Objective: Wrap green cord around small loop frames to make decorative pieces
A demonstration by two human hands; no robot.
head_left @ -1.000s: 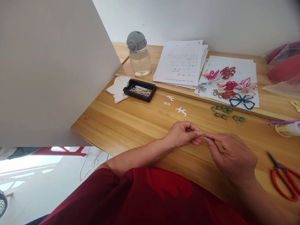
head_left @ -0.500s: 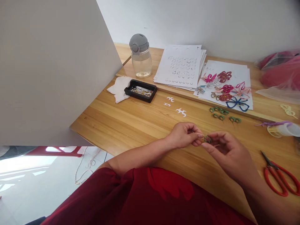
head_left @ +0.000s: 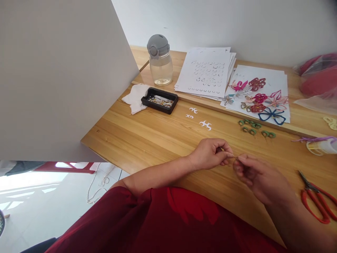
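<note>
Over the wooden table my left hand is closed in a pinch, thumb against the fingers. My right hand also pinches, its fingertips almost meeting those of the left. A thin thread or wire shows between the two sets of fingertips; the rest of what they hold is hidden. Beyond the hands lie several small green looped pieces with fine loose ends. White crescent-shaped paper cutouts lie farther left. Red-handled scissors rest to the right of my right hand.
A black tray of small beads sits by a white cloth and a water bottle. Behind are paper sheets and colourful looped flowers. A clear spool stands right; a grey panel rises left.
My right hand has turned and its spread fingers have drawn together into a pinch. The green looped piece seen between the hands is now hidden, with only a thin strand showing. The view has shifted slightly.
</note>
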